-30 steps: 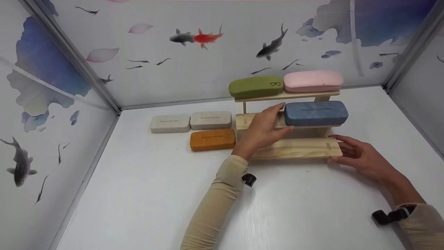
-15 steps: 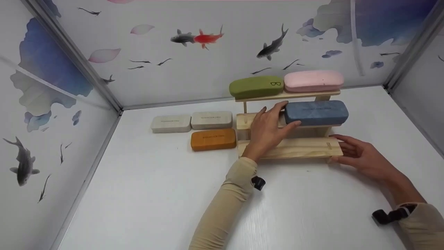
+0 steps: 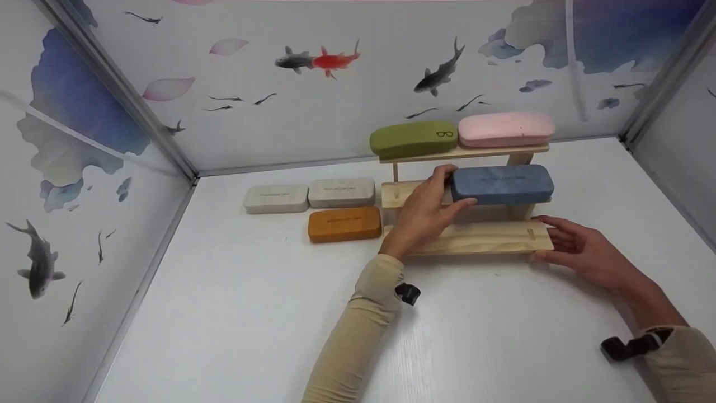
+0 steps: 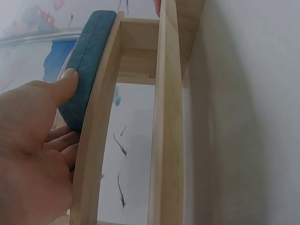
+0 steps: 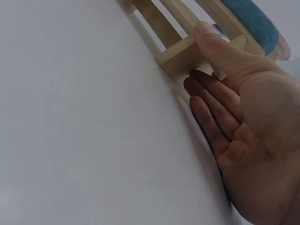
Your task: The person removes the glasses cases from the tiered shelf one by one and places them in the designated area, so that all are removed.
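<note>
A three-tier wooden rack stands on the white table. On its middle shelf is a blue glasses case, right of the shelf's left end. My left hand grips the case's left end; in the left wrist view the thumb lies on the blue case, the other fingers partly hidden behind the shelf. At the right end of the bottom shelf, my right hand holds the rack, thumb in front. The right wrist view shows its fingers against the end board.
A green glasses case and a pink one sit on the top shelf. Left of the rack lie an orange case and two pale grey cases. Printed panels enclose the table.
The blue glasses case has shifted slightly left and toward the front of the middle shelf, with my left hand on its end. My right hand has stayed at the rack's right end.
</note>
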A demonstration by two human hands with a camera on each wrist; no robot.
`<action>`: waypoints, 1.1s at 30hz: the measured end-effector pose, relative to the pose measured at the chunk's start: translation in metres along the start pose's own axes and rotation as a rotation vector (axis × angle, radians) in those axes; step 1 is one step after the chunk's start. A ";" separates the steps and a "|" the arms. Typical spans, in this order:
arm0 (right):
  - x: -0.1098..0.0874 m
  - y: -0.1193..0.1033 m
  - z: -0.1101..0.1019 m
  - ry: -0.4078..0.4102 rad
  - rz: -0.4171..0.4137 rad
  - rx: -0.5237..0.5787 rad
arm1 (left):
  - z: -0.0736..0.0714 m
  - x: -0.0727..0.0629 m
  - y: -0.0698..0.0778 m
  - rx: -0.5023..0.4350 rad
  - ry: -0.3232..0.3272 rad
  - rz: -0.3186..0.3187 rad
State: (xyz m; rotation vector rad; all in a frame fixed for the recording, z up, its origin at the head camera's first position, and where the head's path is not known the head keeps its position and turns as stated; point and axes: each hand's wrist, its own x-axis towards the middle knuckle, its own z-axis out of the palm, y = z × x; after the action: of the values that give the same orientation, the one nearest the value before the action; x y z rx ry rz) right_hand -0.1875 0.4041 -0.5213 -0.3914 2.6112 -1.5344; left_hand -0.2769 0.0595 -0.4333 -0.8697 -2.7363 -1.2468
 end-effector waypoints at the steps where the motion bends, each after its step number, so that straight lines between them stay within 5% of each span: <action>1: 0.000 0.000 0.000 0.003 0.002 -0.005 | -0.001 -0.001 -0.001 -0.026 -0.011 0.004; 7: -0.002 0.002 0.000 0.007 -0.004 -0.002 | -0.004 -0.006 -0.006 -0.114 -0.010 0.058; 19: -0.005 0.000 -0.002 0.007 0.001 0.002 | -0.007 -0.018 -0.014 -0.131 -0.009 0.146; 33: 0.001 0.000 0.002 -0.010 0.016 0.021 | -0.029 -0.042 -0.035 -0.187 -0.056 0.260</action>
State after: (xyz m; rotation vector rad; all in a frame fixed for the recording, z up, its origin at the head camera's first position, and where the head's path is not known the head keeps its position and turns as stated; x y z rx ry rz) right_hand -0.1877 0.4024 -0.5218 -0.3741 2.5820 -1.5494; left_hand -0.2651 0.0006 -0.4472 -1.2480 -2.4702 -1.4576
